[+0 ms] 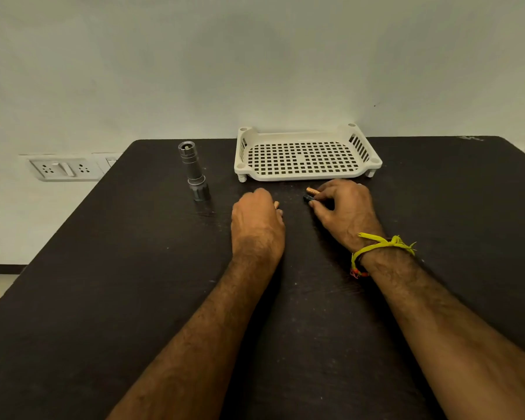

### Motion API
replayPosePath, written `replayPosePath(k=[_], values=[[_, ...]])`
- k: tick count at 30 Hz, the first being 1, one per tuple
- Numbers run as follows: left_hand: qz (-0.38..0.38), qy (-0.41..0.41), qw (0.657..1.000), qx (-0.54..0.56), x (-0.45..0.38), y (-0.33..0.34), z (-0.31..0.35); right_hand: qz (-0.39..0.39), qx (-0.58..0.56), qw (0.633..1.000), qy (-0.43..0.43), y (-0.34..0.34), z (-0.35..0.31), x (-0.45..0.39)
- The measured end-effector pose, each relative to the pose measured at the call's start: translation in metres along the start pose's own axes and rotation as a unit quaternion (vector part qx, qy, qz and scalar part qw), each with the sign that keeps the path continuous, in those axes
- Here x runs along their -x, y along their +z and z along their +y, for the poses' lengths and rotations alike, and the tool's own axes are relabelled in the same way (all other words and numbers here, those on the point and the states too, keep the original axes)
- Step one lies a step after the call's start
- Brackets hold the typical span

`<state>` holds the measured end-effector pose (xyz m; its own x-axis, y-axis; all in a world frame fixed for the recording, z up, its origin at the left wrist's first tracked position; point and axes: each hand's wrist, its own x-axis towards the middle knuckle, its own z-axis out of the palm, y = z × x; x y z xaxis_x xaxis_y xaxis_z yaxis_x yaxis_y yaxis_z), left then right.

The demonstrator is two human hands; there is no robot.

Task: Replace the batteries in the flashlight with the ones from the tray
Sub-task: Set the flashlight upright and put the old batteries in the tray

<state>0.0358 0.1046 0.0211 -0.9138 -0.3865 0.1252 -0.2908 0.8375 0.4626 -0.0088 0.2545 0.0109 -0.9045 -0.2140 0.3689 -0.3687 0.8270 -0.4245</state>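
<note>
A grey metal flashlight [193,174] stands upright on its head on the dark table [134,298], its tail end open at the top. The white perforated tray [306,157] at the back holds nothing. My right hand [344,210] pinches batteries [311,194] against the table just in front of the tray: a copper end and a dark end show at its fingertips. My left hand [256,219] rests curled on the table to the right of the flashlight. A copper-coloured tip [275,204] peeks out by its fingers; what it holds is mostly hidden.
A wall rises right behind the table, with a socket panel [64,168] at the left below table level. The table's left edge runs diagonally toward me. A yellow thread band [379,247] is tied around my right wrist.
</note>
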Motion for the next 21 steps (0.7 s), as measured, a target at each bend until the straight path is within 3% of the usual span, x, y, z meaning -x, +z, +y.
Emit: replayPosePath(k=[5,12,16,21], values=[[0.012,0.041,0.996,-0.079,0.002,0.001,0.002,-0.025,0.044,0.999,0.007,-0.003,-0.005,-0.001],[0.097,0.11,0.989,-0.015,-0.014,0.005,-0.008,-0.018,0.018,1.0,-0.005,-0.002,-0.003,-0.001],[0.166,0.142,0.976,-0.006,-0.023,0.011,-0.008,0.047,-0.013,0.998,-0.027,0.003,-0.004,-0.003],[0.199,0.135,0.971,0.0,-0.041,0.015,-0.007,0.149,-0.054,0.987,-0.033,0.006,-0.007,-0.009]])
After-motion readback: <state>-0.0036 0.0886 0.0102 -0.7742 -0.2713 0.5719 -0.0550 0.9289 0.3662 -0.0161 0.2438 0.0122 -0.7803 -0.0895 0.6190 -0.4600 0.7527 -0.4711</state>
